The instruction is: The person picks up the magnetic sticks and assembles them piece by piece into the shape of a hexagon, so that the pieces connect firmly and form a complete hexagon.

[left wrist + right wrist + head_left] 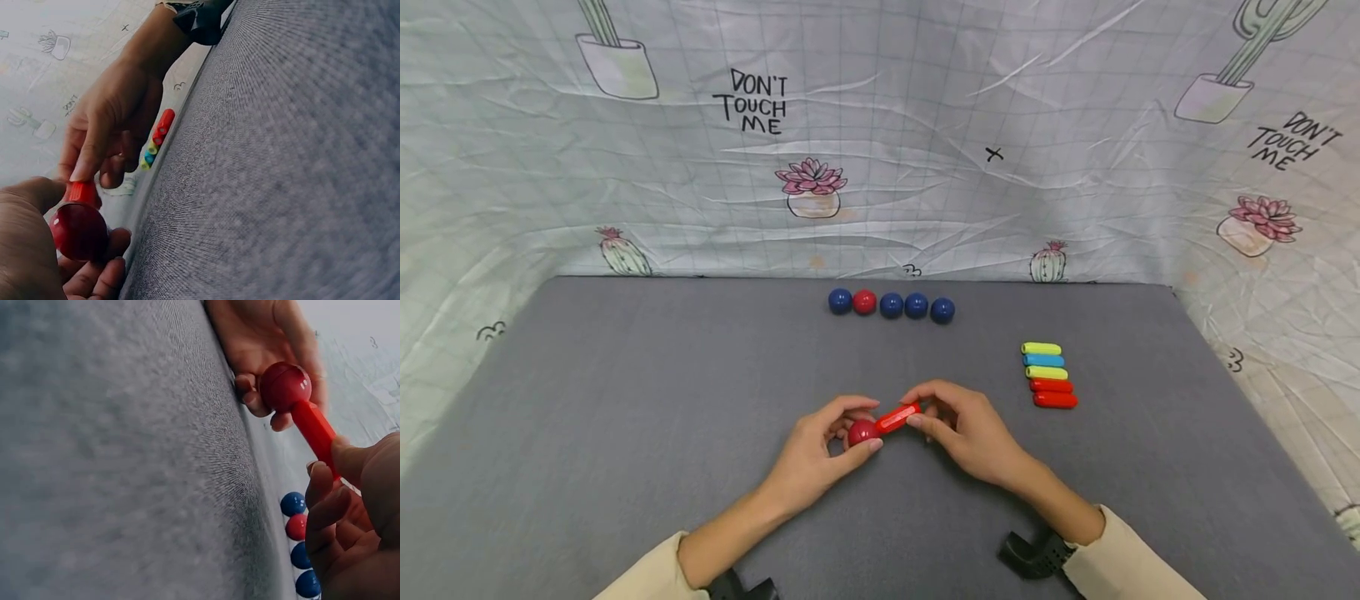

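My left hand holds a glossy red ball, its thumb and fingers curved around it. Between the thumb and fingers of my right hand, a short red rod is pinched near one end. The rod's other end meets the ball, and the two form one line in the right wrist view, the rod slanting away from the ball. From the left wrist, the ball covers part of the rod. Both hands are close over the grey table.
Toward the back, a row holds several blue balls and one red ball. At the right lie two yellow rods, one blue rod and two red rods, stacked side by side. A printed cloth hangs behind the table.
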The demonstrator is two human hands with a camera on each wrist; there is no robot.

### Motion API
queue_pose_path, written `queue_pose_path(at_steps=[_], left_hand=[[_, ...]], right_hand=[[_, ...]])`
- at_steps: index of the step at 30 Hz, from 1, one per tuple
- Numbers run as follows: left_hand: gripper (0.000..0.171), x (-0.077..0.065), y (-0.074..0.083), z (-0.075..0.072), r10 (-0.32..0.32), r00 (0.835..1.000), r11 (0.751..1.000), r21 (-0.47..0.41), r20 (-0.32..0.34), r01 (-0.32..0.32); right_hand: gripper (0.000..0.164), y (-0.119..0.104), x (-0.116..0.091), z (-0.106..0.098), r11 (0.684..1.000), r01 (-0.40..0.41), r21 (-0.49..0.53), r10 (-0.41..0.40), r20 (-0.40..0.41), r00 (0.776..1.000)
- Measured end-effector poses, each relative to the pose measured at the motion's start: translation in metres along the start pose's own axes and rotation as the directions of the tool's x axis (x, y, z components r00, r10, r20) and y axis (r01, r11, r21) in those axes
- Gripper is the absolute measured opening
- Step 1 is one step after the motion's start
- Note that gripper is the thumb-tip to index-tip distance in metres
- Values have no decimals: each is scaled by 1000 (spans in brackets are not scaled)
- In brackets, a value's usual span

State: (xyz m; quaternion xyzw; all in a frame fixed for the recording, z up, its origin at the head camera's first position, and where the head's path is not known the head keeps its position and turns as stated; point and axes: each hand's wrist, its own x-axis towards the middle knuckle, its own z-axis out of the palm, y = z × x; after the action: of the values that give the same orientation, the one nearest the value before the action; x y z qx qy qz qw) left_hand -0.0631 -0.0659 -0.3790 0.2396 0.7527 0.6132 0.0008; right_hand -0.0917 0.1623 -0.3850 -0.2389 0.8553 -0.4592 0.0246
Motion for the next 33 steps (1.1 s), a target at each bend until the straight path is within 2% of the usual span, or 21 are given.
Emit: queue_pose_path(at_steps=[3, 10, 14, 18, 24, 30, 33], left_hand=[[35, 0, 2, -1, -4, 1000, 1000, -11, 0, 4], [36, 0, 1, -1, -23, 999, 999, -26, -46, 22], [34, 0, 0, -1, -11, 998, 998, -62, -54, 7], [31, 0, -1, -1, -9, 997, 997, -75, -77, 4], [29, 0, 0, -1, -15, 995, 996, -87, -98, 6], [29, 0, 0, -2, -20, 993, 997, -83, -115, 11], [28, 0, 0, -2, -1, 992, 997, -75, -127, -8]], right_hand=[[24, -3, 5, 2, 1000, 2, 15, -2, 11, 1000], [22, -7, 14, 11, 996, 66, 56, -68, 27, 997], [21, -9, 19, 15, 995, 72, 63, -74, 45, 996], [20, -10, 25, 10, 997, 52, 58, -54, 33, 998], [19, -2, 38, -11, 995, -41, 96, 48, -76, 996], [24, 4, 53, -31, 994, -92, 59, 103, -213, 972], [28, 11, 60, -37, 993, -113, 40, 119, -269, 956]])
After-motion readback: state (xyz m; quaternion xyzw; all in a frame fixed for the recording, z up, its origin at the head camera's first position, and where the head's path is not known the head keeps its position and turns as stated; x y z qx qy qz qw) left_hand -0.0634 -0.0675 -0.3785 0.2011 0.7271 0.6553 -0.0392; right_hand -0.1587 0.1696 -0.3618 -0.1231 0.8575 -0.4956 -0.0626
